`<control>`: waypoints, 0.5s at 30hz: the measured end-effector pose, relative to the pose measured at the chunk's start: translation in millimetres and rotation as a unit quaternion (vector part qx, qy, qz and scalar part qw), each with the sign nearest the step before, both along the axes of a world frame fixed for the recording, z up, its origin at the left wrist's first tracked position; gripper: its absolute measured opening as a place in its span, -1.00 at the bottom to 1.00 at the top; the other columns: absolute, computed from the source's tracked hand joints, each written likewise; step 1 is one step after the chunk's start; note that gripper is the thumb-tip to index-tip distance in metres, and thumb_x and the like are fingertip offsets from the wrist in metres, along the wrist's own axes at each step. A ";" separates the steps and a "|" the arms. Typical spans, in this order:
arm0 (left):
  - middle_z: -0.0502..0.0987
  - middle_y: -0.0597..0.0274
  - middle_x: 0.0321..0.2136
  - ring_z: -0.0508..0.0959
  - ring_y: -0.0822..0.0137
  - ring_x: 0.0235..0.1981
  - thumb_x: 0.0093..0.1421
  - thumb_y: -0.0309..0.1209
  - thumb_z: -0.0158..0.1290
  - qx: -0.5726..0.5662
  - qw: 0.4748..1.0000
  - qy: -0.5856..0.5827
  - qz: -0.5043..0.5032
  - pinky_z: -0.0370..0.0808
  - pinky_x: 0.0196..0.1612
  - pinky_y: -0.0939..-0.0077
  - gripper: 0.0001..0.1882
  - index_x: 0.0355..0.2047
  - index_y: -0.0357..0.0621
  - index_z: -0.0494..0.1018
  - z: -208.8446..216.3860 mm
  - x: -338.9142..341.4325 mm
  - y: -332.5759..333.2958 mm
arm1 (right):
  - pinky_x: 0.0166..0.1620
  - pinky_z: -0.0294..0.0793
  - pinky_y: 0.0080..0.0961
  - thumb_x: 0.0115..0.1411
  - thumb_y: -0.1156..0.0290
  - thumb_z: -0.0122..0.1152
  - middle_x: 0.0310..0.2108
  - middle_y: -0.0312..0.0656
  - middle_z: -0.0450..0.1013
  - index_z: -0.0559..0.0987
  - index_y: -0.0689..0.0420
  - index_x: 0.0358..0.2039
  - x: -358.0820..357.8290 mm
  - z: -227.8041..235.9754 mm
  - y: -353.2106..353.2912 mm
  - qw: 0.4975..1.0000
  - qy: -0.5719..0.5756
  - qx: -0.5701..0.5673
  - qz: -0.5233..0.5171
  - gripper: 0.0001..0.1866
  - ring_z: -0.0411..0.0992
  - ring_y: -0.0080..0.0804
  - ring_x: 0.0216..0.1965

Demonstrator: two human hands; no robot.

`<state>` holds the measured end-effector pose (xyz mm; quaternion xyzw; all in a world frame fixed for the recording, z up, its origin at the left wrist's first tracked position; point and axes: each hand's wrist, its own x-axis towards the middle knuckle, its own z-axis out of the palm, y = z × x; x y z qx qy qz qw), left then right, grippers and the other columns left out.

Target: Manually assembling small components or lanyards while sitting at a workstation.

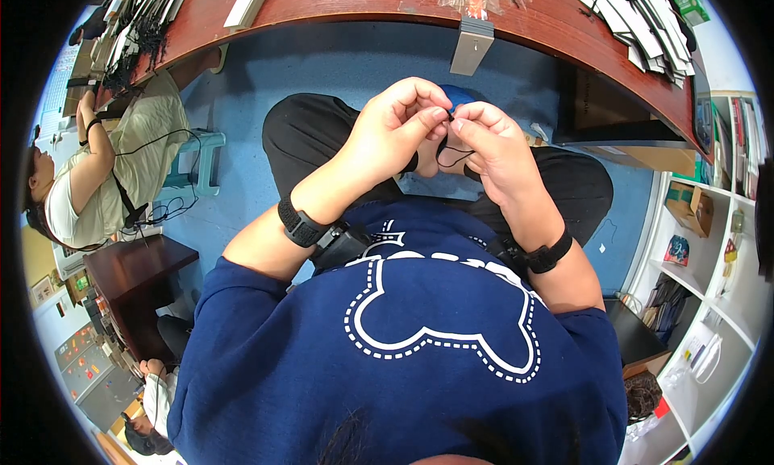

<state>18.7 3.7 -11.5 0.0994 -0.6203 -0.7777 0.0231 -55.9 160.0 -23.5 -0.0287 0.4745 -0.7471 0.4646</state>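
Note:
Above my lap, both hands meet fingertip to fingertip around a thin black cord [456, 160]. My left hand [401, 128] is closed in a pinch at the cord's upper part. Close beside it, my right hand [497, 148] also pinches the cord, thumb against forefinger. A slack loop of the cord hangs beneath the fingertips, between the two palms. Just where the fingers press together, a small dark bit shows; whether it is a knot or an end I cannot tell.
A red-brown table [347, 1] curves across the front. On it lie white tags with black cords [641, 21] at right and another pile [149, 29] at left. A grey-topped block [472, 45] juts from its edge. A co-worker [89, 175] sits at left; white shelves [685, 259] stand right.

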 end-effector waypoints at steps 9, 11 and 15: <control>0.46 0.32 -0.36 0.50 0.52 -0.30 0.18 -0.62 0.05 -0.029 0.998 0.017 0.044 0.45 -0.18 0.67 -0.79 -0.22 -0.17 0.30 -4.4 0.9 -0.7 | -0.67 -0.01 -0.80 0.22 0.41 0.14 -0.62 -0.48 0.32 0.52 0.12 -0.33 -0.1 0.0 -0.9 0.999 -0.036 -0.025 -0.009 -0.93 0.08 -0.82 -0.72; 0.46 0.32 -0.36 0.51 0.51 -0.30 0.17 -0.63 0.06 -0.033 0.997 0.033 0.060 0.45 -0.17 0.66 -0.79 -0.24 -0.17 0.29 -7.5 0.1 2.3 | -0.68 -0.02 -0.78 0.23 0.41 0.13 -0.66 -0.50 0.25 0.51 0.11 -0.33 -1.2 -1.4 -1.6 0.996 -0.078 -0.043 0.022 -0.93 0.03 -0.80 -0.75; 0.47 0.33 -0.41 0.46 0.60 -0.39 0.18 -0.58 0.06 -0.046 0.993 0.066 0.082 0.40 -0.32 0.71 -0.83 -0.26 -0.15 0.31 -11.0 -1.3 7.0 | -0.70 -0.03 -0.76 0.22 0.42 0.13 -0.70 -0.51 0.19 0.50 0.10 -0.33 -5.1 -4.5 -1.0 0.983 -0.151 -0.092 0.052 -0.94 0.01 -0.78 -0.78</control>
